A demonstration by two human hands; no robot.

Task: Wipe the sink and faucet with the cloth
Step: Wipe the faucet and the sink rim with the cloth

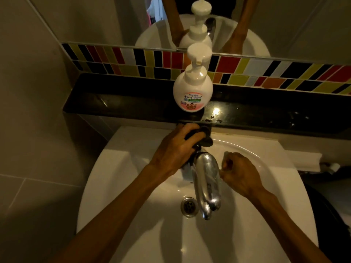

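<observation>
Nearest, two bare forearms reaching in from the bottom edge over a white sink point(117, 196), its basin wet and glossy. In the bowl, a round metal drain point(189, 207), just left of the spout tip. Above the drain, a chrome faucet point(207, 183), long and smooth, running from the back rim forward over the basin. To the right of the faucet body, the right hand point(238, 172), curled into a loose fist with fingers folded in and knuckles close beside the chrome; whether anything is pinched in it cannot be told, nor whether it touches the metal. To the left and further back, the left hand point(174, 150), closed around a dark cloth point(201, 136), bunched and pressed at the base of the faucet where it meets the back rim; a darker fringe of the cloth showing below the palm too. Behind the sink, a black glossy ledge point(133, 103) with a few water drops near a light glint. On the ledge, directly behind the faucet, a white pump soap bottle point(192, 90) with a pink and green label. Beyond, a band of multicoloured tiles point(266, 71), then a mirror point(247, 25) reflecting the bottle, the sink and both arms.
</observation>
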